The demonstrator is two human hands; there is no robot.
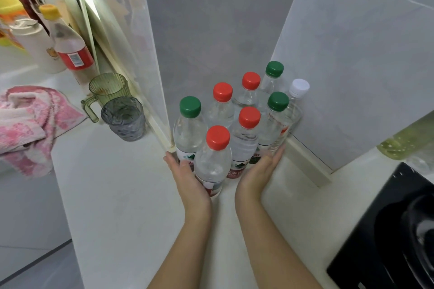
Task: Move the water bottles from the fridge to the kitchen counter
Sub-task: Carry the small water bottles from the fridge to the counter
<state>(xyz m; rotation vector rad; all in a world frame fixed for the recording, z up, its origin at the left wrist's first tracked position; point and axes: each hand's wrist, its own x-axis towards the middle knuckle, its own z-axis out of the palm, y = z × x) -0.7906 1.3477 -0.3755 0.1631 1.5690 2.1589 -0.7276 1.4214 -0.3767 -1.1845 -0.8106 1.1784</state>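
bottles (237, 122) stand upright in a tight cluster on the white table (122, 195), pushed into the corner where the grey wall panels meet. eight in total: four red caps, three green, one white at the back right. all clear plastic, most with red-and-white labels low on the body.

left hand (187, 176) is flat and released, palm against the left side of the nearest red-capped bottle (212, 159), fingertips reaching the green-capped bottle (187, 129) behind it. right hand (260, 171) is also unclenched, fingers straight, pressed along the right edge of the cluster by the front-right bottles. neither hand wraps a bottle; both just bracket the group from the sides.

left of the cluster: grey tumbler (123, 118) and green ribbed mug (106, 94), just beside each other, near the panel edge. pink towel (30, 124) lies crumpled further left. yellow-capped bottle (68, 42) with a red label stands behind them. black stove (394, 230) sits at the right edge of the table.
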